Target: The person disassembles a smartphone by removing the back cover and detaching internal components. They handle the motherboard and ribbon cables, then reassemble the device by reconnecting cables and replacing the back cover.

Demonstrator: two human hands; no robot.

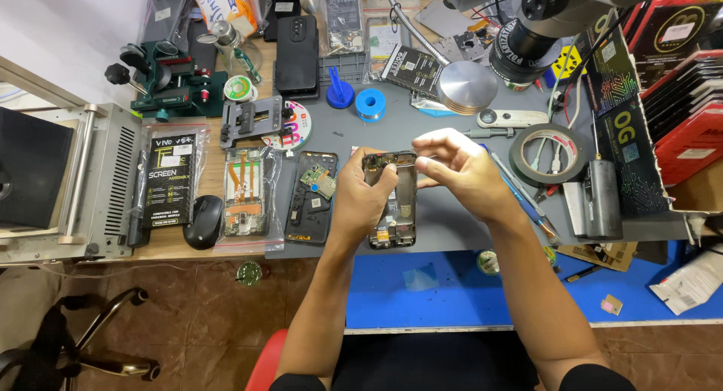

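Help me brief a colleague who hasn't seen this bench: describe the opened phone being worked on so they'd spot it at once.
Start at the grey mat in the bench's middle. The left hand grips an opened phone frame there, while the right hand pinches at its top edge. Unlike the opened phone lying flat just left, this one is held.

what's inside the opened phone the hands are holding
Inside the opened phone a dark empty bay and small boards at top and bottom show. The left hand covers its left edge; the right hand pinches by the top right corner.
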